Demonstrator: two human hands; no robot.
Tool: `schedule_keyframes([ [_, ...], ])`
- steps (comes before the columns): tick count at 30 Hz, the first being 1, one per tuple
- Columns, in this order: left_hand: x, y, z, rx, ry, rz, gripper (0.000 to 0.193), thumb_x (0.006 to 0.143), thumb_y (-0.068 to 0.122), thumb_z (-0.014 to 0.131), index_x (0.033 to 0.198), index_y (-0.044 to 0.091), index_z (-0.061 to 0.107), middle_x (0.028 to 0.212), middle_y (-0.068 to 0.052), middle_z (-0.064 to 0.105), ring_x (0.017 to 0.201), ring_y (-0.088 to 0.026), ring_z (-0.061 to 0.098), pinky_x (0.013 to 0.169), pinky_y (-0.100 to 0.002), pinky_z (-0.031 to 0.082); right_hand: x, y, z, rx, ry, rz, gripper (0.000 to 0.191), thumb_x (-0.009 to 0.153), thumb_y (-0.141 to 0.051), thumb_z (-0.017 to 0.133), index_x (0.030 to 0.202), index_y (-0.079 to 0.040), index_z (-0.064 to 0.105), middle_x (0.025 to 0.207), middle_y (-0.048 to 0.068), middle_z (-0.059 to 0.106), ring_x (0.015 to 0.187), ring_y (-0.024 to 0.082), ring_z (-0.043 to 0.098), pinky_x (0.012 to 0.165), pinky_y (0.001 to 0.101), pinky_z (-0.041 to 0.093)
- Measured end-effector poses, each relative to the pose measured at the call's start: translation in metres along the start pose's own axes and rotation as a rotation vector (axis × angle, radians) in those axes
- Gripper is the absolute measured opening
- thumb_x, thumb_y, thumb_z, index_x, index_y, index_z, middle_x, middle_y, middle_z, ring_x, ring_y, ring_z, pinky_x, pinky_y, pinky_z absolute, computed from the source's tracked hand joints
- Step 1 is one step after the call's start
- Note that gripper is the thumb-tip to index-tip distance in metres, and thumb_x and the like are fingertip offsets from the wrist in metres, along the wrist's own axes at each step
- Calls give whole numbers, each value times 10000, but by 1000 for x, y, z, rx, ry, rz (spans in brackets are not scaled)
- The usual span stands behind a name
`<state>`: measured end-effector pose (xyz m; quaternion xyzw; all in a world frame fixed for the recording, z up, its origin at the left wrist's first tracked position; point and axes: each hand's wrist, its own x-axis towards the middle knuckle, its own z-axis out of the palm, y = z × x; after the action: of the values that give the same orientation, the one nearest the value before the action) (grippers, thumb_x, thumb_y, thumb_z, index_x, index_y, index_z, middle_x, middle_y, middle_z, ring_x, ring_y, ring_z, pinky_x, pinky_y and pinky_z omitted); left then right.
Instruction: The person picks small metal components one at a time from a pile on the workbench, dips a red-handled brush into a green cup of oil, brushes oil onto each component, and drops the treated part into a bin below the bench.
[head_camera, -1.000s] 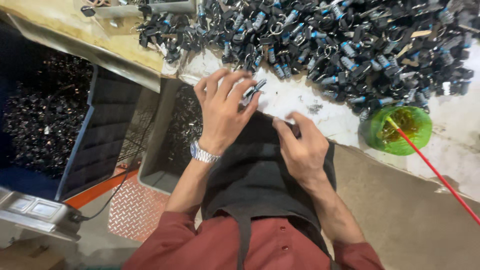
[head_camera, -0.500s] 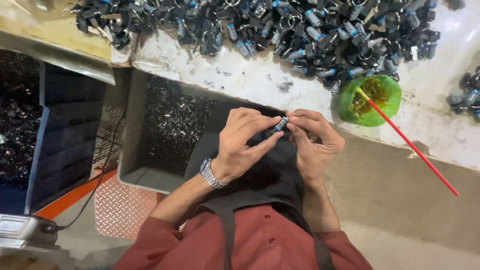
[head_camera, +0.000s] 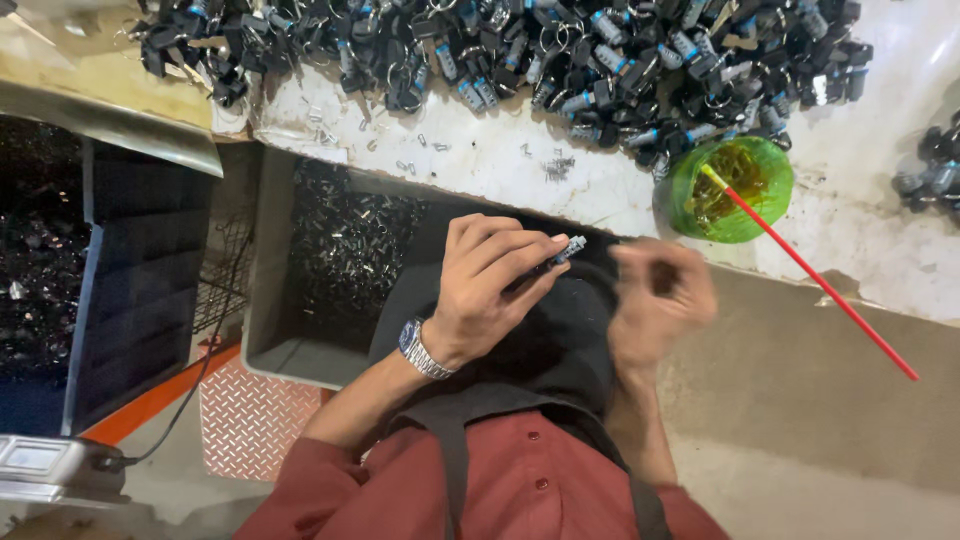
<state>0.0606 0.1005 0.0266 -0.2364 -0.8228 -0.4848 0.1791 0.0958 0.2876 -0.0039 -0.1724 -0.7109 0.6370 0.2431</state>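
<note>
The left hand (head_camera: 490, 290) is holding one small dark part with a blue-grey tip (head_camera: 567, 250) over the lap, its fingers pressed together around the part so that the tip is sticking out toward the right hand (head_camera: 660, 300). This way the free end is staying open for the other hand to work on. The right hand is blurred just beside the tip, and I cannot tell if its grip is spread or pinching something.

On the desk (head_camera: 880, 250) a big pile of similar dark parts (head_camera: 560, 50) is lying along the far edge, too many to count, and a second small group (head_camera: 935, 170) is sitting at the right. One green bowl (head_camera: 732, 190) is standing near the front edge, close to the hands, with one red stick (head_camera: 820, 285) leaning out of it. A few tiny metal pieces (head_camera: 420, 150) are scattered on the white surface. Below the desk, one grey bin (head_camera: 330, 270) full of small metal pieces is waiting beside the left knee, within easy reach.
</note>
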Motion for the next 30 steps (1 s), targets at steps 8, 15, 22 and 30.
schedule_keyframes([
  [8,0,0,9,-85,-34,-114,335,851,77,879,1152,92,733,1035,-12,710,989,-210,649,957,-366,458,29,-10,-59,187,250,-86,314,1101,-376,629,1123,-63,617,814,105,622,492,74,443,418,217,319],
  [15,12,7,10,-73,-11,-70,324,843,88,885,1132,90,739,1017,-3,719,967,-206,648,943,-368,448,22,-16,-72,367,404,-137,383,1128,-386,616,1068,-10,573,829,143,619,531,145,462,436,245,317],
  [22,8,0,-1,-79,1,-72,311,871,124,878,1145,114,731,1056,9,731,986,-183,653,975,-369,438,-2,-10,-56,633,209,206,317,1137,-340,594,1057,-34,577,856,104,625,504,135,446,450,247,335],
  [30,10,1,0,-80,22,-68,330,858,132,891,1147,117,733,1055,13,725,988,-189,653,972,-366,443,-7,4,-65,407,148,133,347,1147,-386,619,1090,-44,601,826,115,641,509,127,447,451,242,324],
])
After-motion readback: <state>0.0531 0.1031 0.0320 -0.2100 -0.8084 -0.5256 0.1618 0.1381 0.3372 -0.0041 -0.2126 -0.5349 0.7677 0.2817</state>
